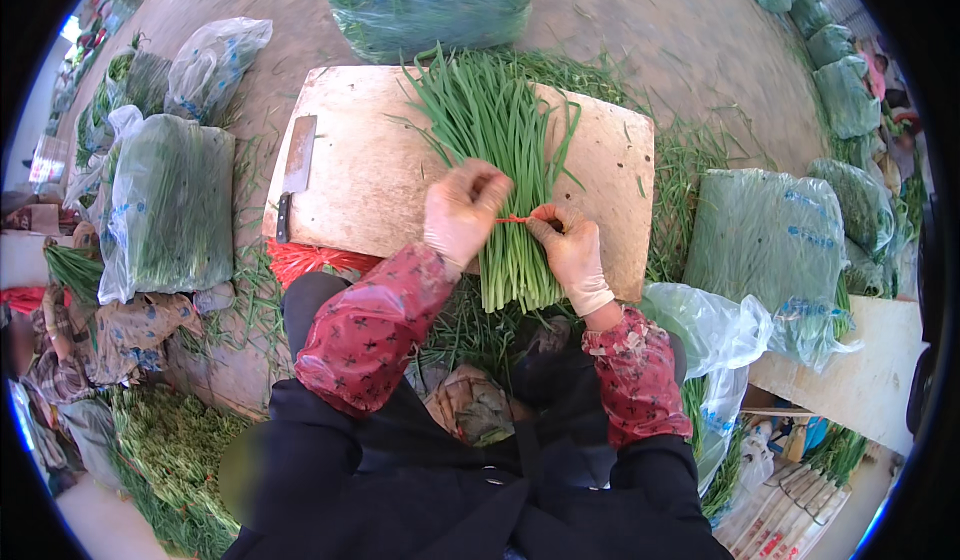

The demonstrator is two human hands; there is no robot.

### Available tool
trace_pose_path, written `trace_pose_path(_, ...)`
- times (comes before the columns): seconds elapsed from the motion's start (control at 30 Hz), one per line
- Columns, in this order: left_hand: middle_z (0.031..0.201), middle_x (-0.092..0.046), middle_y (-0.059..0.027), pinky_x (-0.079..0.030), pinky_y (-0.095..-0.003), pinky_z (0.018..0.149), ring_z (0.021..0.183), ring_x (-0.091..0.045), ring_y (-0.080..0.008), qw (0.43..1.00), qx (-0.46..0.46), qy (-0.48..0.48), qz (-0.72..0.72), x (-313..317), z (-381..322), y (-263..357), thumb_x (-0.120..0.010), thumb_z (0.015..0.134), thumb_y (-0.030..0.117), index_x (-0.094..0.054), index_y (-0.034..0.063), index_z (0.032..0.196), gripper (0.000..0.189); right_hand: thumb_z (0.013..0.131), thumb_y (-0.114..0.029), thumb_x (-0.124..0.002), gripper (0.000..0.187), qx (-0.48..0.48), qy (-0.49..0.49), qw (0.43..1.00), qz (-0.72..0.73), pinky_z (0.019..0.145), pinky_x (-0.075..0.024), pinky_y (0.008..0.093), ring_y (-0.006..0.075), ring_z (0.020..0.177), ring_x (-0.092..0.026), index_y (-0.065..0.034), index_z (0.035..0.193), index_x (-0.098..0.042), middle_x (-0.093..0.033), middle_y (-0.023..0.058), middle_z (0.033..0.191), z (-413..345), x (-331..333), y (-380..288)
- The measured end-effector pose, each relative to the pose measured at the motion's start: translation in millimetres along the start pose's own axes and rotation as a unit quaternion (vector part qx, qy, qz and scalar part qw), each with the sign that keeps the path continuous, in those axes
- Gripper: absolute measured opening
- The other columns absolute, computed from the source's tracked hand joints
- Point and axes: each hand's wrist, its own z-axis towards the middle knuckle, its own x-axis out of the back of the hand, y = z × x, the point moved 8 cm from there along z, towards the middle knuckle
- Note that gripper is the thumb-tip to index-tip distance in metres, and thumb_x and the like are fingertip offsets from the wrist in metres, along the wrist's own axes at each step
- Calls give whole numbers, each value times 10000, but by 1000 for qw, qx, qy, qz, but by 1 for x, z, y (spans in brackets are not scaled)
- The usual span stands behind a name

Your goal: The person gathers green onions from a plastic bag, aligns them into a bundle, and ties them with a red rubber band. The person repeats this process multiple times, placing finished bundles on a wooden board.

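Observation:
A bundle of long green garlic chives point(499, 121) lies across a wooden board point(360, 155), its pale stem ends overhanging the near edge. Around the lower stems runs a thin red tie point(513, 219). My gloved left hand point(463, 207) is just above and left of the tie, fingers curled; whether it grips the tie's end cannot be made out. My gloved right hand point(566, 248) pinches the tie at the bundle's right side between thumb and forefinger. At the board's left lies a cleaver point(300, 156) with a black handle. Red plastic strips point(319, 260) show below the board's near left edge.
Plastic-wrapped bundles of greens stand at the far side point(427, 16), left point(180, 207) and right point(772, 252). Loose green leaves point(679, 192) litter the floor around the board. Another person point(64, 342) sits at the far left. Cut greens point(176, 440) are heaped at lower left.

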Motion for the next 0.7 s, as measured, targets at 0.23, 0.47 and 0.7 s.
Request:
trace_pose_path(0.23, 1367, -560, -171, -437, -429, 1125, 1343, -506, -288, 989, -73, 95, 89, 3, -24, -10, -809, 873, 25, -507, -15, 1441, 644, 972, -67, -754, 95, -22, 1, 997, 69, 772, -510, 254, 65, 819, -597, 6, 1033, -760, -702, -17, 883, 1, 0, 18)
trace_pose_path(0.47, 1664, -329, -230, -348, -401, 1235, 1500, -383, -299, 988, 127, -23, -88, -32, -57, -46, -797, 915, 35, -68, -18, 1691, 1066, 970, -58, -748, 92, -47, 22, 990, 131, 784, -519, 283, 100, 815, -614, 0, 1042, -752, -712, 18, 895, 4, -1, 37)
trace_pose_path(0.7, 1709, -290, -209, -267, -385, 1273, 1553, -311, -297, 977, 135, 60, -152, -42, -65, -71, -715, 980, 26, -123, -8, 1702, 934, 994, -34, -722, 66, -68, 11, 971, 230, 782, -514, 251, 83, 830, -617, -3, 1046, -749, -708, -13, 905, -1, -8, 36)
